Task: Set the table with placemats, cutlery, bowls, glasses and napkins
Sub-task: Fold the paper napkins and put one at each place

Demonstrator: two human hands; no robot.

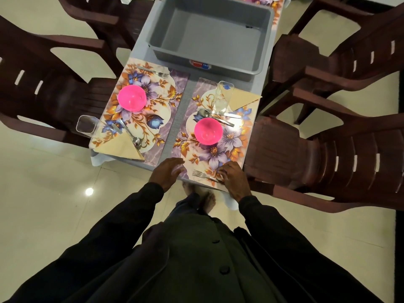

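Observation:
Two floral placemats lie side by side on the table, the left placemat [140,110] and the right placemat [218,154]. Each carries a pink bowl [131,98] [208,131], a glass [86,125] [223,96], a beige napkin [122,148] [244,97], a fork, a spoon and a knife. My right hand [232,179] rests with curled fingers on the handle of the near fork [202,174] at the right placemat's near edge. Hovering at the table's near edge beside that mat, my left hand [167,173] has relaxed fingers and holds nothing.
An empty grey plastic tub [157,36] stands farther along the table. Dark brown plastic chairs [328,149] [43,88] crowd both long sides. A third placemat [269,1] shows at the far end. My feet stand on the tiled floor below the table's edge.

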